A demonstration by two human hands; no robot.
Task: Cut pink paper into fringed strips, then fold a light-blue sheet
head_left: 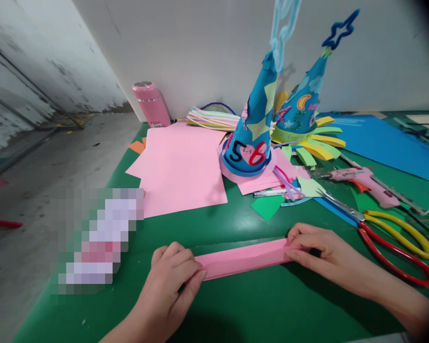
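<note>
A long folded strip of pink paper [245, 259] is stretched between my two hands, low over the green table [236, 314]. My left hand [177, 274] pinches its left end between thumb and fingers. At the other end, my right hand [312, 247] grips the strip the same way, the thumb underneath in view. Fingers cover both ends of the paper. Behind the strip lie large pink paper sheets [186, 166], and a pair of scissors [359, 216] with one yellow and one red handle rests near my right hand.
Two decorated blue cone hats [255, 119] stand at the back. A pink glue gun [368, 183] and blue sheets [389, 143] lie to the right. A pink bottle [152, 105] leans at the back left. Paper scraps and a white pen [271, 193] lie mid-table. The left table edge drops to the floor.
</note>
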